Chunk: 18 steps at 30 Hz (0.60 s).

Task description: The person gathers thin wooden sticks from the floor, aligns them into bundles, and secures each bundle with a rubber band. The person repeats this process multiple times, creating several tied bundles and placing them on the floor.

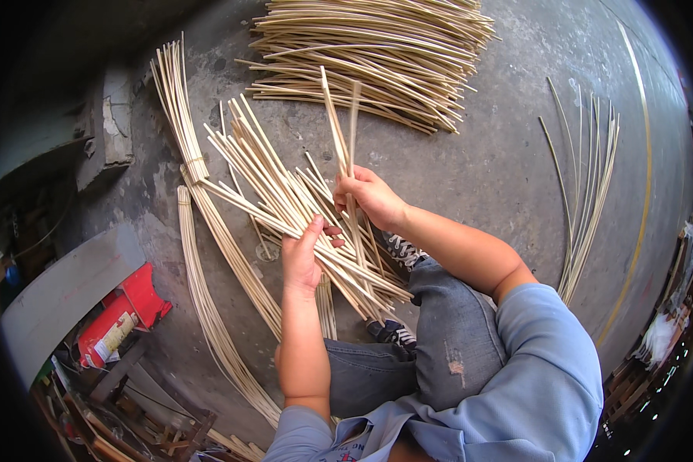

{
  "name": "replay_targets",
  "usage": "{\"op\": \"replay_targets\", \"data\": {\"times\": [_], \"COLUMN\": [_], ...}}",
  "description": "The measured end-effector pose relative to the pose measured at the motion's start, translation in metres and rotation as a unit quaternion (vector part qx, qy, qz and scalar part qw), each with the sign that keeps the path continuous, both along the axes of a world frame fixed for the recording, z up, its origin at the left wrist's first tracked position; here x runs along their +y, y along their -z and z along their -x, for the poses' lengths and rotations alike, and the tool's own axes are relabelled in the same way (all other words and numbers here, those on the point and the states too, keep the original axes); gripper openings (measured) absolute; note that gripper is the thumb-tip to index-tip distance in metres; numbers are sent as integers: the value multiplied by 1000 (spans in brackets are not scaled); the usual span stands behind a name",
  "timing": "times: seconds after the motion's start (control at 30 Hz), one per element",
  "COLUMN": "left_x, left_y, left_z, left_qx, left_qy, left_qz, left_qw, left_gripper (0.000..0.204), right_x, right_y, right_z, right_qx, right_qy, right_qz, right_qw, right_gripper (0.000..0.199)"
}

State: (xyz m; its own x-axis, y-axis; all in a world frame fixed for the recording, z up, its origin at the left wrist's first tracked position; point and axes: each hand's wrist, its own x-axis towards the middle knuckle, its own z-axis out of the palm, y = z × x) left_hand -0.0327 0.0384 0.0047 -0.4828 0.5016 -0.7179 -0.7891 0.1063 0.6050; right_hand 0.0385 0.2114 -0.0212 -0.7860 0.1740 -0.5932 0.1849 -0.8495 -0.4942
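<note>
A loose bundle of pale rattan canes (262, 162) lies across my left hand (304, 250). The fingers of that hand are wrapped round the canes, thumb on top. To its right, my right hand (369, 199) is closed round a few canes (335, 127) that stand up nearly parallel, their upper ends slightly apart. One of those is blurred. Below the hands, the lower ends of the canes fan out over my shoes (396, 335). Part of the pile under my hands is hidden by the bundle.
A big heap of canes (369, 54) lies at the far side of the concrete floor. Tied cane bundles (181, 115) stretch along the left, near a red metal machine part (123, 316). A thin spread of canes (589, 200) lies at the right, beside a yellow floor line (645, 185).
</note>
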Motion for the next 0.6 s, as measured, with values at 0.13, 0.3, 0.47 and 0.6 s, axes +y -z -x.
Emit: {"op": "replay_targets", "data": {"times": [0.13, 0.3, 0.47, 0.6], "left_x": [-5, -3, -3, 3], "left_y": [1, 3, 5, 2], "left_z": [-3, -9, -11, -14], "left_qx": [0, 19, 35, 1], "left_qy": [16, 61, 63, 1], "left_qz": [8, -28, -35, -26], "left_qw": [1000, 998, 997, 1000], "left_gripper": [26, 29, 33, 31], "right_x": [-1, -12, -10, -6], "right_y": [-1, -13, -15, -13], "right_z": [-1, 1, -1, -3], "right_qx": [-27, -29, -20, -19], "right_qy": [-65, -134, -124, -117], "right_qz": [3, -7, -29, -69], "right_qw": [998, 990, 992, 991], "right_gripper": [16, 21, 19, 17]}}
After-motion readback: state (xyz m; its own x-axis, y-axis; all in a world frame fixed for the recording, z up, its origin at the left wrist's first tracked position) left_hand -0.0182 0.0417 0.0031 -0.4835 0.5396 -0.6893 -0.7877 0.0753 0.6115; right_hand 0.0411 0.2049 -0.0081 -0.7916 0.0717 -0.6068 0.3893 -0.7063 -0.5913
